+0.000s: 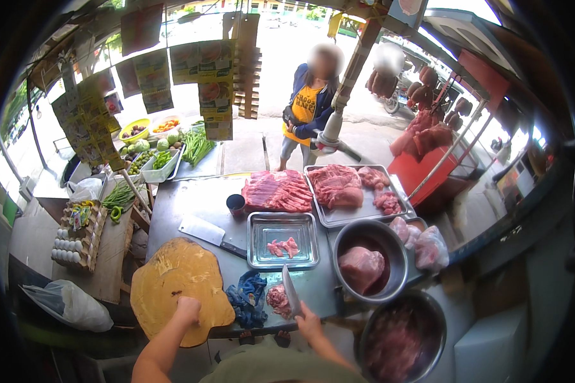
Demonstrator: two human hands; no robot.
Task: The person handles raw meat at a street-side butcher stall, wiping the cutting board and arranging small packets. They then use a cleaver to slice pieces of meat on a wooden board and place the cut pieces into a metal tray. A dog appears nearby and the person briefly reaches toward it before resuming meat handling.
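My left hand point(188, 309) rests closed on a thick, round wooden chopping board point(172, 268); whether anything is inside its fingers is hidden. A dark mark shows on the wood by its fingertips. In my right hand point(309, 322) is a knife point(291, 290), blade pointing away from me, beside a small heap of chopped meat point(277, 301) on the metal table. Between board and heap lies a crumpled blue cloth point(248, 300). Just beyond, a metal tray point(253, 255) holds a few small meat pieces point(283, 247). A cleaver point(204, 230) lies flat past the board.
Pork ribs point(278, 190) and a tray point(338, 220) of meat cuts occupy the far side. Metal basins point(399, 281) of meat and bagged meat point(432, 247) stand right. Eggs point(70, 246) and vegetables are left. Sachets point(215, 96) hang overhead. A person point(308, 102) stands across the table.
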